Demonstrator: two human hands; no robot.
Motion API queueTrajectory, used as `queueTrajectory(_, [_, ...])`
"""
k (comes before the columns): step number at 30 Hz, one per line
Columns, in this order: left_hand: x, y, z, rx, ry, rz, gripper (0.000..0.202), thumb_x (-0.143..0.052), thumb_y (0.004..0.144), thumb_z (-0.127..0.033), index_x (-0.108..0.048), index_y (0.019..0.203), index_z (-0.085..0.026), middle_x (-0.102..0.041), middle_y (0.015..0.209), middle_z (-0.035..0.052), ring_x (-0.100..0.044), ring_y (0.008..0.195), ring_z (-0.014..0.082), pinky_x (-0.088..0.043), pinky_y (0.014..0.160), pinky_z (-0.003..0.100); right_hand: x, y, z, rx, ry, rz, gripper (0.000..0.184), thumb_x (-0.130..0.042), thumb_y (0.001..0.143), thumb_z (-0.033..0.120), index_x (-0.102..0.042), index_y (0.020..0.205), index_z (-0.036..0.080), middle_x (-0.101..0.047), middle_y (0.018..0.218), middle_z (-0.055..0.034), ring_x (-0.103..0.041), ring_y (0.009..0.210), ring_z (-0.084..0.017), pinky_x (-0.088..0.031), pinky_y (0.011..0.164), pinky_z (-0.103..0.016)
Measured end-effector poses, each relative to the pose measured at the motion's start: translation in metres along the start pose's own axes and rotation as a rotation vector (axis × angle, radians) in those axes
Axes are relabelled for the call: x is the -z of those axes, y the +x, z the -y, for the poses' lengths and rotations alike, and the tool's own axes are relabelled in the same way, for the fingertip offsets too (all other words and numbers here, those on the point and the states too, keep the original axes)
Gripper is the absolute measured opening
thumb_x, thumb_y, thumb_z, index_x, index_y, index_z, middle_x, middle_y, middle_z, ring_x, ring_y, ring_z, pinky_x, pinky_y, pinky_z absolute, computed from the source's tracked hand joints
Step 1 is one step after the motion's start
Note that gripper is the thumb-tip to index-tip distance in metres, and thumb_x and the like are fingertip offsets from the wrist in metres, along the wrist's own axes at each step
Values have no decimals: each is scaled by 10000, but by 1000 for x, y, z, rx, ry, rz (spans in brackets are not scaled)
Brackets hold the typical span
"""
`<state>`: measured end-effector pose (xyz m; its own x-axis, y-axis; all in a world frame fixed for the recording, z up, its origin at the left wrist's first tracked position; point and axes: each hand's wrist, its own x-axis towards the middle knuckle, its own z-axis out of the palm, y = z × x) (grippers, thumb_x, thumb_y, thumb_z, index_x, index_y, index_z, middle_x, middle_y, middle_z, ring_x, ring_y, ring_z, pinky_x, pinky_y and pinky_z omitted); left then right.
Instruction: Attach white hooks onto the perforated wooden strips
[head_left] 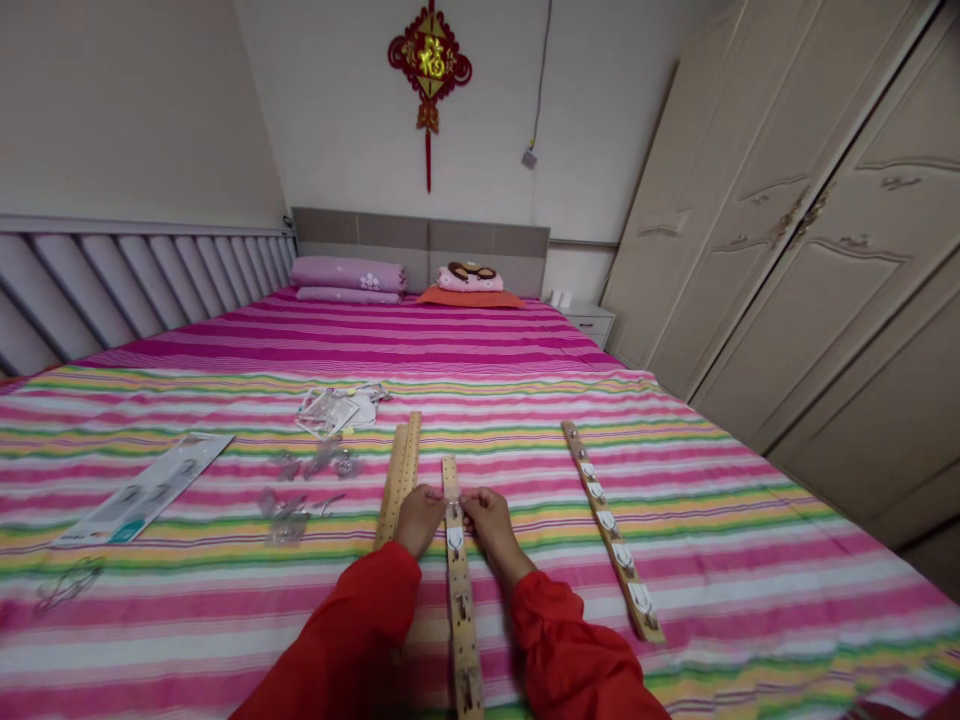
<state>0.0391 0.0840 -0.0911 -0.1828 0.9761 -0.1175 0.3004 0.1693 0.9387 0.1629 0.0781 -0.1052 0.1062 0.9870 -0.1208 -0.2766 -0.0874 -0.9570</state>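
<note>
Here's the left hand (pixel 420 519), the right hand (pixel 489 518) opposite, fingers drawn narrow at a hook (pixel 453 509) near the far end of the middle strip (pixel 458 574) on the bed (pixel 720 590); whether either grips it, I can't tell.

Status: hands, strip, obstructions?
Left hand and right hand either side of narrow tan wooden strip, near far end. White and metallic hooks along it. Pale perforated wooden strips beside left hand; nothing visibly blocking.

Pale wooden strip (pixel 459 577) (hook-studded) lies pointing away.
</note>
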Motion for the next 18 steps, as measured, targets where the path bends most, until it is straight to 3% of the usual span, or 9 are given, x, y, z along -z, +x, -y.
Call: queueTrajectory(18, [0, -4, -3, -5, 130, -26, 52, -584, 657, -147, -540, 659, -175, -618, 632, -2, -604, 640, 147, -420, 586, 222, -1, 2, -7, 18, -15, -26, 142, -662, 552, 295, -607, 584, 167, -547, 432, 52, -431, 355, -80, -329, 357, -197])
